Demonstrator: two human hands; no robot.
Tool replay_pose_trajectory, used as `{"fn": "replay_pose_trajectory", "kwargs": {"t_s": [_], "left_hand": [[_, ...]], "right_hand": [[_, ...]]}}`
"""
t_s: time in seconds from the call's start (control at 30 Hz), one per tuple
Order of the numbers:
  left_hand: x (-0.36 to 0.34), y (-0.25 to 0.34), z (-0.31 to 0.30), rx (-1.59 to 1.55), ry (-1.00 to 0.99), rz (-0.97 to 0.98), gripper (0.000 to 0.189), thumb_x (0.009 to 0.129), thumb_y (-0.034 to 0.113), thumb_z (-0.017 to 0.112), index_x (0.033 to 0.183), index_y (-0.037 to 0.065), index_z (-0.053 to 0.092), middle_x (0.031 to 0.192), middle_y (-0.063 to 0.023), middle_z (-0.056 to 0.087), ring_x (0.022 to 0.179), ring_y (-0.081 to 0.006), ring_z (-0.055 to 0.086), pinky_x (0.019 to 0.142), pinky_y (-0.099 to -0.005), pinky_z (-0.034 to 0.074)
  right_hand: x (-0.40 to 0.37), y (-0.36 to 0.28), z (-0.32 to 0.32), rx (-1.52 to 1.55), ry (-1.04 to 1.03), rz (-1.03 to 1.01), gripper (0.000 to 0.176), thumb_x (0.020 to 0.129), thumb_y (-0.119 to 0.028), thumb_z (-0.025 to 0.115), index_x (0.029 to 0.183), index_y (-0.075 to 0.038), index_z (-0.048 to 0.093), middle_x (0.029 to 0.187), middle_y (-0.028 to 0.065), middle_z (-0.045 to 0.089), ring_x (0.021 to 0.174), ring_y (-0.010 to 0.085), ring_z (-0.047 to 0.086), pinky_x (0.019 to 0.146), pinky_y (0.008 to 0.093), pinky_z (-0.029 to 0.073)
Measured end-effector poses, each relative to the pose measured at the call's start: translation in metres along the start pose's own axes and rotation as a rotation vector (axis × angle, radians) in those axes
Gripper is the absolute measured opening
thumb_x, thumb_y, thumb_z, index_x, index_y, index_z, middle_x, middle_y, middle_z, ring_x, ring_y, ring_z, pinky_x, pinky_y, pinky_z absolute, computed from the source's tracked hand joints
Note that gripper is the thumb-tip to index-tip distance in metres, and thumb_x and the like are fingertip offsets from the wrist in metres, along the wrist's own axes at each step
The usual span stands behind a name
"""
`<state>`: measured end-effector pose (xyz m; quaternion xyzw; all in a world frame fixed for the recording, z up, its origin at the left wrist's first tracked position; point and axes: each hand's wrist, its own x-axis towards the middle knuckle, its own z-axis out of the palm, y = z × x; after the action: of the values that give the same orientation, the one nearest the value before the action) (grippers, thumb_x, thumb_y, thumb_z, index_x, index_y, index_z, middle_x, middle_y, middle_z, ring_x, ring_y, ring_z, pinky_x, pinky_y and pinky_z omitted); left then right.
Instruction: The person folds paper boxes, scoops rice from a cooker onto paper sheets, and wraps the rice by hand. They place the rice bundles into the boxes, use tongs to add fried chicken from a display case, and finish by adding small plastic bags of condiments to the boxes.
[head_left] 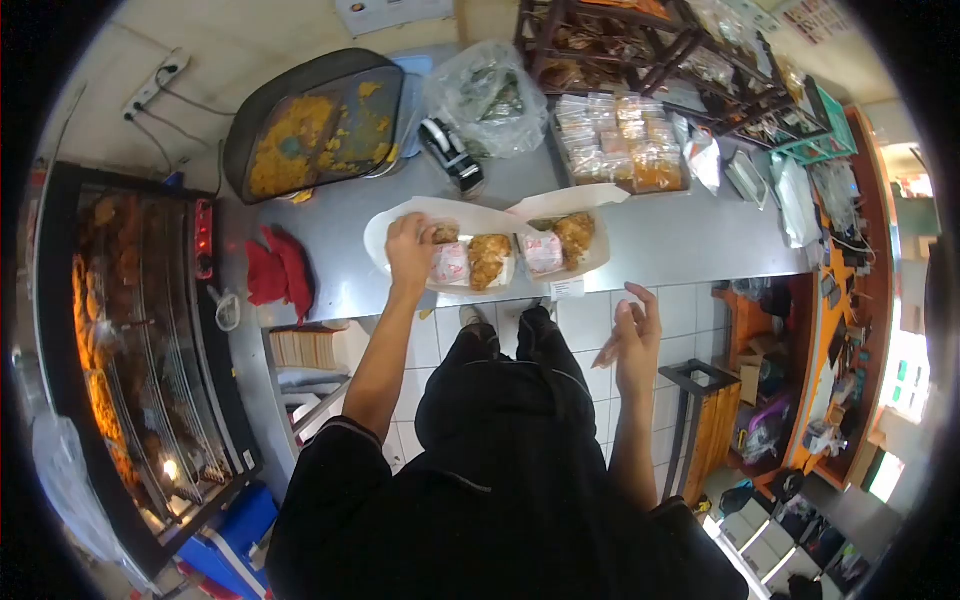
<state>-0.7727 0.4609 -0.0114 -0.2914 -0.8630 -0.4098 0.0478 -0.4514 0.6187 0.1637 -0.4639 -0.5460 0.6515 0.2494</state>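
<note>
Two open white paper food boxes stand side by side on the steel counter. In the left box (382,262), a piece of fried chicken (490,258) lies beside a white wrapped packet with red print (450,264). My left hand (408,248) reaches into this box from the left, its fingers curled against another browned piece of chicken (444,233), partly hidden by them. The right box (600,245) holds a piece of fried chicken (574,240) and a similar wrapped packet (541,253). My right hand (632,332) hangs in front of the counter edge, fingers apart, holding nothing.
Behind the boxes are a dark tub with yellow food remains (320,135), a black-and-silver device (450,155), a clear plastic bag (490,100) and a tray of small packets (620,145). A red cloth (280,275) lies left, beside a lit glass food cabinet (150,350).
</note>
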Motion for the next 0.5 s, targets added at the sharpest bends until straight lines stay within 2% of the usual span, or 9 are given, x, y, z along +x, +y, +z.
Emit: {"fn": "replay_pose_trajectory", "kwargs": {"t_s": [0.03, 0.07, 0.13, 0.2, 0.27, 0.33, 0.43, 0.47, 0.5], "left_hand": [[0.0, 0.008, -0.001, 0.008, 0.025, 0.002, 0.027, 0.078, 0.007, 0.077, 0.103, 0.005, 0.067, 0.098, -0.0125, 0.067, 0.089, -0.0331, 0.065, 0.082, -0.0431, 0.052], [-0.004, 0.017, -0.005, 0.055, 0.085, 0.066, 0.032, 0.077, 0.008, 0.079, 0.106, 0.004, 0.064, 0.103, -0.0127, 0.062, 0.094, -0.0338, 0.063, 0.083, -0.0427, 0.051], [-0.023, 0.065, -0.016, -0.02, 0.11, -0.006, 0.037, 0.076, 0.012, 0.083, 0.106, 0.004, 0.063, 0.104, -0.0122, 0.061, 0.102, -0.0317, 0.061, 0.086, -0.0408, 0.049], [-0.06, 0.12, -0.025, -0.467, -0.297, -0.207, 0.042, 0.076, 0.017, 0.085, 0.109, 0.004, 0.064, 0.116, -0.0127, 0.06, 0.111, -0.028, 0.058, 0.091, -0.0399, 0.047], [-0.082, 0.181, -0.03, -0.63, -0.586, 0.004, 0.057, 0.071, 0.026, 0.09, 0.115, 0.004, 0.062, 0.121, -0.0145, 0.062, 0.114, -0.025, 0.06, 0.094, -0.0408, 0.048], [-0.096, 0.213, -0.01, -0.659, -0.536, 0.096, 0.047, 0.076, 0.019, 0.087, 0.114, 0.003, 0.065, 0.111, -0.0129, 0.07, 0.107, -0.0217, 0.066, 0.091, -0.037, 0.052], [-0.109, 0.213, 0.023, -0.761, -0.816, -0.199, 0.03, 0.082, 0.01, 0.08, 0.108, 0.001, 0.068, 0.095, -0.0103, 0.074, 0.092, -0.0184, 0.072, 0.084, -0.0318, 0.055], [-0.11, 0.217, 0.03, -0.781, -0.694, -0.136, 0.014, 0.088, 0.002, 0.072, 0.102, -0.001, 0.071, 0.09, -0.011, 0.076, 0.085, -0.0172, 0.073, 0.078, -0.0272, 0.056], [-0.109, 0.217, 0.038, -0.794, -0.677, -0.15, 0.017, 0.088, 0.004, 0.073, 0.104, 0.0, 0.071, 0.093, -0.0104, 0.076, 0.086, -0.0169, 0.073, 0.08, -0.0286, 0.056]], "right_hand": [[0.004, 0.011, -0.005, -0.002, 0.013, -0.031, 0.047, 0.096, -0.021, 0.065, 0.136, -0.005, 0.048, 0.088, 0.0027, 0.051, 0.061, 0.0079, 0.05, 0.042, 0.0221, 0.042], [0.006, 0.019, -0.009, -0.003, 0.024, -0.062, 0.05, 0.095, -0.019, 0.065, 0.139, -0.005, 0.045, 0.091, 0.0028, 0.051, 0.066, 0.0085, 0.051, 0.045, 0.022, 0.044], [0.008, 0.016, -0.008, 0.146, 0.056, -0.057, 0.057, 0.093, -0.015, 0.062, 0.144, -0.007, 0.038, 0.094, 0.0033, 0.048, 0.075, 0.0097, 0.05, 0.052, 0.0222, 0.049], [0.015, 0.025, -0.009, 0.294, 0.046, -0.04, 0.068, 0.087, -0.007, 0.055, 0.15, -0.011, 0.029, 0.1, 0.005, 0.044, 0.081, 0.0107, 0.049, 0.061, 0.0217, 0.053], [0.021, 0.029, -0.005, 0.324, 0.018, -0.024, 0.071, 0.085, -0.006, 0.054, 0.151, -0.012, 0.029, 0.098, 0.0025, 0.046, 0.08, 0.0086, 0.047, 0.069, 0.0217, 0.048], [0.026, 0.027, 0.001, 0.373, -0.033, 0.018, 0.074, 0.081, -0.004, 0.054, 0.151, -0.012, 0.03, 0.099, 0.0022, 0.047, 0.081, 0.0085, 0.047, 0.074, 0.0231, 0.046], [0.042, 0.039, -0.005, 0.341, -0.136, 0.013, 0.074, 0.08, -0.003, 0.052, 0.15, -0.012, 0.031, 0.1, 0.0033, 0.046, 0.081, 0.0091, 0.047, 0.074, 0.0237, 0.046], [0.045, 0.035, -0.009, 0.275, -0.16, -0.011, 0.075, 0.081, -0.005, 0.056, 0.151, -0.012, 0.03, 0.104, 0.005, 0.047, 0.086, 0.0113, 0.05, 0.078, 0.0256, 0.047], [0.055, 0.04, -0.019, 0.0, -0.264, -0.106, 0.083, 0.081, -0.012, 0.067, 0.153, -0.014, 0.027, 0.114, 0.0067, 0.049, 0.099, 0.0163, 0.052, 0.086, 0.03, 0.048]]}}
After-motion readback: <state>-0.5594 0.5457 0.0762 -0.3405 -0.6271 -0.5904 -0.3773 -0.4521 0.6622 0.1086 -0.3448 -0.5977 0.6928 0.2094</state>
